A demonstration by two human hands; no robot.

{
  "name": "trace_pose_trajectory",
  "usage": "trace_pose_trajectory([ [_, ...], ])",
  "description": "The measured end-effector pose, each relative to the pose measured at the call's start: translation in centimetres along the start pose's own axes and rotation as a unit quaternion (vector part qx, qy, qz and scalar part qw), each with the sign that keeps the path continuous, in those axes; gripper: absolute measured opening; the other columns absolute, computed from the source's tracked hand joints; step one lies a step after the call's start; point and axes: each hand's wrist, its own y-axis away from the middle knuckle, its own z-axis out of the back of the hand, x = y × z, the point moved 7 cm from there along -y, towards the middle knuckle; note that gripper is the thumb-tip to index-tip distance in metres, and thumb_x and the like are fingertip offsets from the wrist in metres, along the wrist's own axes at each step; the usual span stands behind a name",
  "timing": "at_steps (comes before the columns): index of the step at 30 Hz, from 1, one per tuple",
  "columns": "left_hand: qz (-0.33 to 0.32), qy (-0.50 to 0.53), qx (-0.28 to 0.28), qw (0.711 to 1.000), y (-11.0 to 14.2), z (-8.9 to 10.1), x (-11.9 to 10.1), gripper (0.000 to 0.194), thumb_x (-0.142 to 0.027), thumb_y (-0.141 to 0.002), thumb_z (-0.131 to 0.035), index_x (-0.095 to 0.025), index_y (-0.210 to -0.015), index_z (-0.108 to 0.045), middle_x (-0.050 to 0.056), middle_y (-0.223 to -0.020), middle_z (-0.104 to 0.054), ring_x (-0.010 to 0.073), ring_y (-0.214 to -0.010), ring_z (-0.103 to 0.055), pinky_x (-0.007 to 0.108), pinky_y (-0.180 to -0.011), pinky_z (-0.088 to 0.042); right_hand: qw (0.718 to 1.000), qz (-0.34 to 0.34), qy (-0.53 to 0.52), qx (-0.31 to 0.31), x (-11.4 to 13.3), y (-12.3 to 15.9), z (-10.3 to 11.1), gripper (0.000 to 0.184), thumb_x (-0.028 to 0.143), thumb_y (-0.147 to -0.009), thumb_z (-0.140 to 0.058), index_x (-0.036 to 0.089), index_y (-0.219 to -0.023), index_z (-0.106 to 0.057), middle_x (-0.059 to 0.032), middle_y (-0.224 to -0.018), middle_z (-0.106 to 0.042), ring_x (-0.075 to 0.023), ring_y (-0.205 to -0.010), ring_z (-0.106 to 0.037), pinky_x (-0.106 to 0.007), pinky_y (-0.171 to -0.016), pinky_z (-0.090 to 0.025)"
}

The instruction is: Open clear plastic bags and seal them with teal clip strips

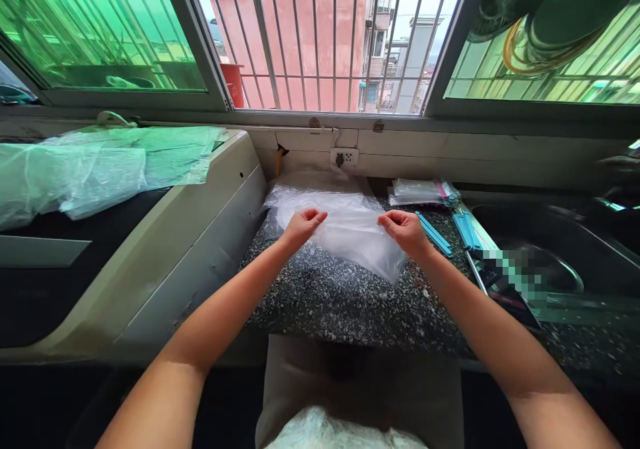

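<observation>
Holding: one clear plastic bag [357, 239], low over the speckled counter [320, 302]. Left hand [301, 227] and right hand [406, 230]: each pinching its upper edge, apart, apparently to keep it spread. Blue strips [434, 234]: beside the right hand.

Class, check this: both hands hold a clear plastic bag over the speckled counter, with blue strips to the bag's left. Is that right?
The side is wrong: the head view shows the blue strips to the right of the clear plastic bag.

No text, label, brand, number or sign is readable; the views show none clearly.
</observation>
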Motion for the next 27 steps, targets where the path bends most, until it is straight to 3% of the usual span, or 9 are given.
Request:
trace_pose_trajectory([
  [3,-0.133,-0.082,-0.181,0.971,1.1,2.4,-1.5,0.030,-0.048,-0.080,-0.052,-0.019,-0.070,-0.049,-0.003,-0.057,-0.046,0.0104,-0.053,-0.043,0.024,-0.053,-0.039,0.992,-0.049,-0.097,-0.059,-0.7,-0.3,0.6,0.038,0.056,-0.061,-0.069,0.020,-0.059,-0.058,0.0075,-0.043,-0.038,-0.0062,-0.041,-0.028,-0.022,-0.040,-0.021],
  [5,-0.272,-0.177,-0.226,0.919,3.0,2.1,-3.1,0.024,-0.043,-0.084,-0.050,-0.019,-0.079,-0.052,0.001,-0.069,-0.055,0.0133,-0.064,-0.051,0.028,-0.063,-0.045,0.980,-0.067,-0.157,-0.098,-1.1,-0.6,1.1,0.040,0.057,-0.058,-0.071,0.020,-0.061,-0.055,0.0077,-0.045,-0.039,-0.0058,-0.040,-0.030,-0.021,-0.040,-0.024],
  [8,-0.447,-0.305,-0.185,0.821,6.4,-1.3,-4.4,0.020,-0.040,-0.085,-0.054,-0.021,-0.090,-0.056,0.006,-0.083,-0.062,0.0170,-0.080,-0.058,0.031,-0.073,-0.048,0.964,-0.083,-0.221,-0.126,-1.5,-0.9,1.5,0.038,0.052,-0.058,-0.072,0.021,-0.063,-0.051,0.0069,-0.051,-0.044,-0.0062,-0.042,-0.037,-0.021,-0.042,-0.032],
  [11,-0.567,-0.367,-0.131,0.725,9.5,-5.2,-4.4,0.018,-0.039,-0.081,-0.063,-0.027,-0.094,-0.058,0.002,-0.082,-0.062,0.0159,-0.080,-0.058,0.031,-0.075,-0.047,0.951,-0.084,-0.263,-0.141,-1.8,-1.1,1.5,0.032,0.046,-0.062,-0.069,0.021,-0.066,-0.050,0.0050,-0.057,-0.051,-0.0082,-0.048,-0.046,-0.023,-0.047,-0.041],
  [13,-0.600,-0.382,-0.108,0.694,10.4,-7.1,-4.2,0.012,-0.036,-0.081,-0.063,-0.031,-0.091,-0.060,0.000,-0.079,-0.062,0.0149,-0.080,-0.058,0.031,-0.079,-0.046,0.942,-0.091,-0.284,-0.152,-2.2,-1.0,1.3,0.028,0.043,-0.064,-0.068,0.021,-0.066,-0.050,0.0043,-0.059,-0.054,-0.0088,-0.051,-0.049,-0.023,-0.049,-0.043],
  [16,-0.571,-0.407,-0.086,0.708,9.8,-8.7,-3.9,0.006,-0.031,-0.084,-0.058,-0.032,-0.088,-0.062,0.000,-0.077,-0.061,0.0147,-0.078,-0.057,0.033,-0.080,-0.045,0.932,-0.114,-0.300,-0.167,-3.0,-0.7,1.0,0.025,0.039,-0.066,-0.067,0.021,-0.066,-0.050,0.0045,-0.059,-0.055,-0.0087,-0.051,-0.051,-0.022,-0.047,-0.042],
  [19,-0.562,-0.381,-0.087,0.729,9.1,-8.7,-4.5,0.013,-0.021,-0.084,-0.055,-0.031,-0.090,-0.062,0.001,-0.080,-0.062,0.0153,-0.081,-0.057,0.034,-0.081,-0.044,0.920,-0.136,-0.314,-0.193,-3.8,-0.4,1.2,0.026,0.035,-0.063,-0.070,0.020,-0.062,-0.049,0.0060,-0.055,-0.054,-0.0075,-0.049,-0.049,-0.021,-0.045,-0.041],
  [24,-0.603,-0.360,-0.147,0.696,9.3,-7.5,-6.0,0.012,-0.013,-0.080,-0.054,-0.025,-0.083,-0.058,0.000,-0.077,-0.062,0.0144,-0.076,-0.056,0.031,-0.079,-0.042,0.921,-0.148,-0.293,-0.209,-5.2,-0.2,2.0,0.031,0.037,-0.057,-0.075,0.019,-0.059,-0.050,0.0088,-0.047,-0.048,-0.0053,-0.043,-0.041,-0.020,-0.042,-0.035],
  [27,-0.595,-0.366,-0.151,0.700,9.0,-7.1,-6.1,0.010,-0.013,-0.078,-0.053,-0.023,-0.081,-0.056,0.001,-0.076,-0.061,0.0155,-0.075,-0.056,0.031,-0.077,-0.042,0.938,-0.143,-0.240,-0.205,-6.0,-0.5,2.5,0.033,0.043,-0.055,-0.074,0.019,-0.062,-0.052,0.0095,-0.046,-0.045,-0.0051,-0.041,-0.038,-0.020,-0.041,-0.031],
])
